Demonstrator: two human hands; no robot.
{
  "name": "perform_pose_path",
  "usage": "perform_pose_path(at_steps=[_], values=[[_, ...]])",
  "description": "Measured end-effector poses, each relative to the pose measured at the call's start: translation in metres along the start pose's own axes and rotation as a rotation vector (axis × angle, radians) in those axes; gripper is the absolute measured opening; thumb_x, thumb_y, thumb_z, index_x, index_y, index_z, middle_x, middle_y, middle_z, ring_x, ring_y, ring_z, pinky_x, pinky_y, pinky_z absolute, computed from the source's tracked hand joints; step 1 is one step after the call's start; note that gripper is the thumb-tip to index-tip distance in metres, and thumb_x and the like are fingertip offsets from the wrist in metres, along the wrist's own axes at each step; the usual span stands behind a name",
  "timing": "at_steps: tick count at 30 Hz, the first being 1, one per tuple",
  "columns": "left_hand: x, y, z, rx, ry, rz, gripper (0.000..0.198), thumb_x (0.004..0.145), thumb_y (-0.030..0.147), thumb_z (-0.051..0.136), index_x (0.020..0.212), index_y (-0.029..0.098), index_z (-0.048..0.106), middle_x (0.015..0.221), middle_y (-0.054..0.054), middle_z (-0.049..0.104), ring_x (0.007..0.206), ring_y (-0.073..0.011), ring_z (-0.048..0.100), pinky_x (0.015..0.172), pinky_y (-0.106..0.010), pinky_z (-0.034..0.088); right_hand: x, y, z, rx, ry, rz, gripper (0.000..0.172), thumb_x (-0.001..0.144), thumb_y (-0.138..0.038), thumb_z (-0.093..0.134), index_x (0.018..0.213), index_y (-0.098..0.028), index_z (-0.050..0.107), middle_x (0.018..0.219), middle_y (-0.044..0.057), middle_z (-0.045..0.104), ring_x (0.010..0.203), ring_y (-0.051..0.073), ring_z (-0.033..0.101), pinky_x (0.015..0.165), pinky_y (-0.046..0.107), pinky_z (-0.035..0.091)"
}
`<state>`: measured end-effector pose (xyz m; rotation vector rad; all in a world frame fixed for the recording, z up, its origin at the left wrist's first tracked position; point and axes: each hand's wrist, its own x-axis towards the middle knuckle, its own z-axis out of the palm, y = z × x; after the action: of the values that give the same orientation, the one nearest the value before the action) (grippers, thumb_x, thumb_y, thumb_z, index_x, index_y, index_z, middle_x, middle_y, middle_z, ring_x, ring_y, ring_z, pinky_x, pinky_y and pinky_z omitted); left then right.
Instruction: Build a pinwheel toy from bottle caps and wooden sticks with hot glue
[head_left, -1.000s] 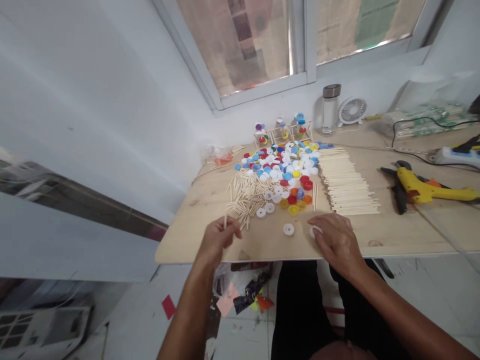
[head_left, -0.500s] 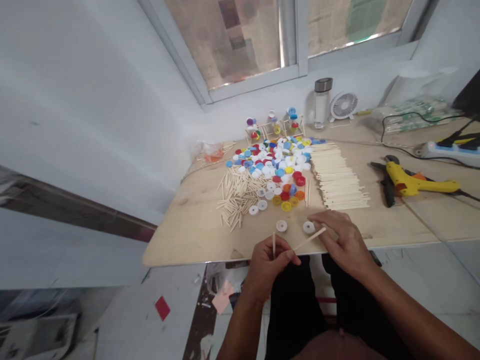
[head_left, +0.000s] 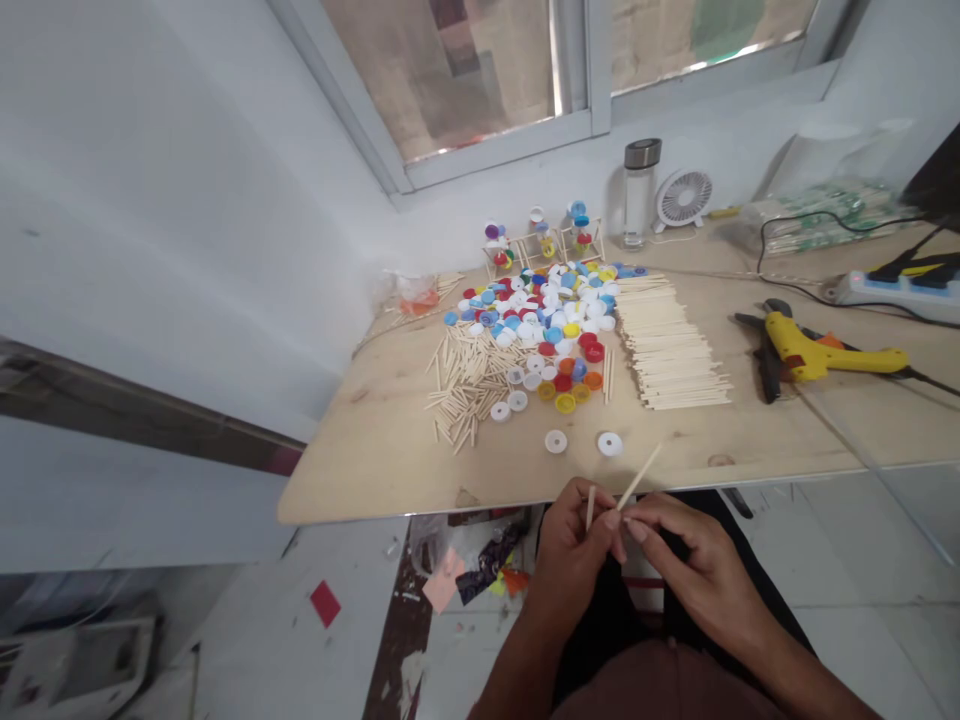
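Note:
At the table's front edge my left hand [head_left: 579, 535] pinches two short wooden sticks. One stick [head_left: 640, 474] slants up to the right from the fingertips; the other stick [head_left: 590, 507] stands nearly upright between the fingers. My right hand [head_left: 686, 545] meets the left fingertips at the slanted stick's lower end. Its thumb and forefinger are pressed together, and whatever they hold is too small to make out. Just beyond the hands lie two white bottle caps, a left cap [head_left: 556, 442] and a right cap [head_left: 610, 444], apart from each other.
Coloured bottle caps [head_left: 562, 300] and short cut sticks [head_left: 476, 385] are heaped behind. Long sticks [head_left: 675, 350] lie stacked right of them. A yellow glue gun [head_left: 832, 350], a power strip [head_left: 892, 300], a bottle [head_left: 639, 200], a fan [head_left: 684, 198] and small stick-and-cap models [head_left: 541, 243] stand farther back.
My right hand has left the right-hand cap and come down to my left fingertips. The left hand has shifted right with both sticks. The cap now lies flat on the table.

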<state>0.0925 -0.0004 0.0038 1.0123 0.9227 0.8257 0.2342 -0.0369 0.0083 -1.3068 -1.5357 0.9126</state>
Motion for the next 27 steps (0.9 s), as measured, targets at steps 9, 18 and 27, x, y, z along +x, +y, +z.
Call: perform_pose_path(at_steps=[9,18,27], values=[[-0.019,-0.014,0.011,0.306,0.173,0.299,0.017,0.093,0.031,0.042,0.098,0.019,0.053,0.09,-0.005,0.063,0.083,-0.0162,0.06,0.076,-0.029,0.045,0.006,0.0,0.004,-0.047,0.044,-0.023,0.015,0.09,-0.025,0.051,0.087,-0.021,0.065,0.079,0.002,0.064,0.074,0.014,0.059,0.068,0.024,0.046],[-0.02,-0.022,0.008,0.427,0.215,0.436,0.026,0.092,0.02,0.043,0.118,0.019,0.046,0.099,-0.009,0.067,0.088,-0.0176,0.064,0.078,-0.03,0.049,0.016,-0.003,0.008,0.14,-0.022,0.086,0.014,0.088,-0.028,0.054,0.082,-0.02,0.063,0.078,0.001,0.063,0.074,0.014,0.059,0.07,0.024,0.045],[-0.022,-0.001,-0.005,0.442,0.191,0.327,0.028,0.089,0.033,0.051,0.11,0.019,0.062,0.071,0.0,0.062,0.062,-0.0119,0.054,0.057,-0.022,0.042,0.01,-0.005,0.004,-0.041,-0.077,-0.031,0.013,0.09,-0.025,0.052,0.083,-0.02,0.062,0.075,0.001,0.062,0.07,0.013,0.058,0.066,0.024,0.043]])
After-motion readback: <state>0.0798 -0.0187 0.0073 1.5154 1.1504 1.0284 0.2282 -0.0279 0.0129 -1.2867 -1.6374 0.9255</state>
